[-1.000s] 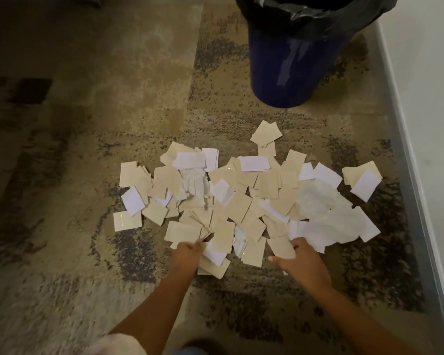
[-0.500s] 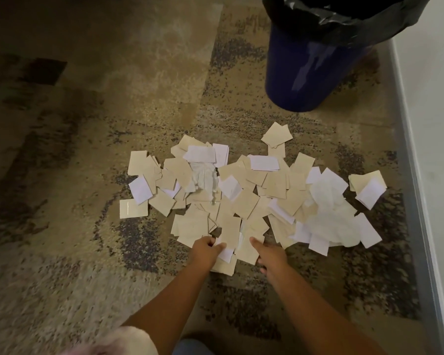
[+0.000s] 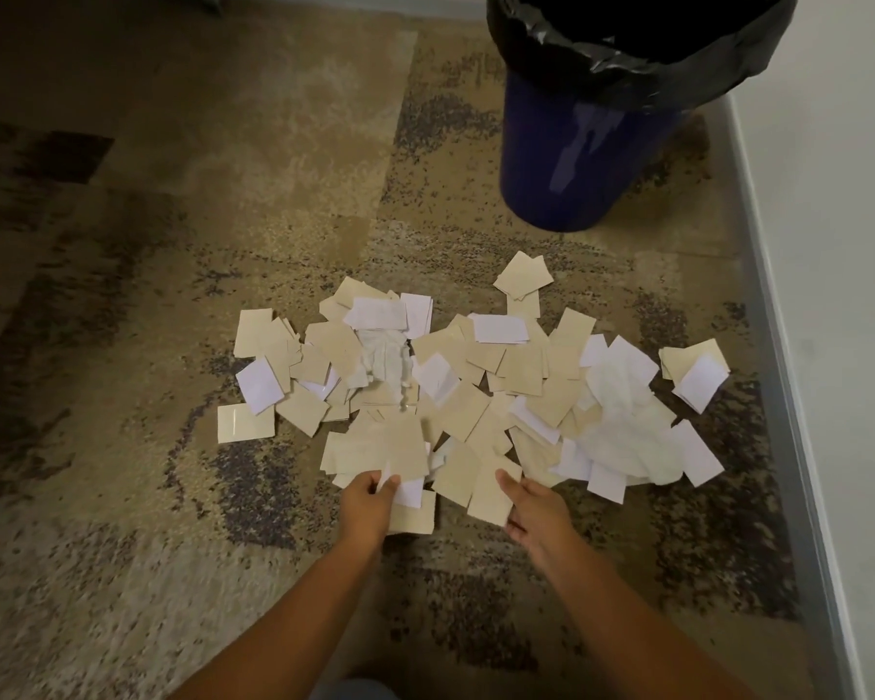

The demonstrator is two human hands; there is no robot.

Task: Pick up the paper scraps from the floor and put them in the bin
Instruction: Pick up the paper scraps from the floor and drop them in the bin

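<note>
A wide pile of tan and white paper scraps (image 3: 481,391) lies on the patterned carpet, with crumpled white tissue mixed in. Both hands are at the pile's near edge. My left hand (image 3: 367,505) curls its fingers over a few tan and white scraps there. A little to the right, my right hand (image 3: 531,510) pinches the edge of a tan scrap between thumb and fingers. The blue bin (image 3: 572,164) with a black liner (image 3: 627,58) stands beyond the pile at the upper right, its mouth open and dark inside.
A white wall (image 3: 839,245) with a grey baseboard (image 3: 779,376) runs down the right side, close to the bin and the pile's right end. Bare carpet (image 3: 173,245) stretches to the left and behind the pile.
My right hand has slid left from the pile's right part to its near middle, beside the left hand. Scraps at the near edge have bunched up under both hands.
</note>
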